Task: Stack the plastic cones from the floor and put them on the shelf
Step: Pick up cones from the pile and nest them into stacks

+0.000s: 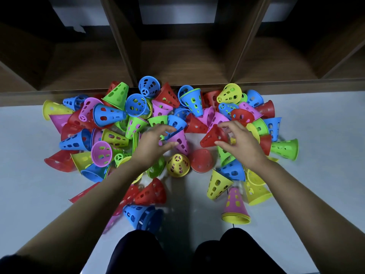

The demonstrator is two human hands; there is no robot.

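1. The plastic cones [108,114] lie heaped on the floor [29,155], below the shelf [177,62].
2. Both hands are spread and empty: left hand [152,147] at a pink cone [180,142], right hand [239,143] at a red cone [212,136].
3. Grip each by its wide rim, then nest them tip-aligned.

The left forearm [94,198] and right forearm [300,192], both bare, reach forward and converge slightly. The left hand [152,148] is palm down, fingers spread and bent, thumb apart from the index. The right hand [242,144] mirrors it, thumb held wide.
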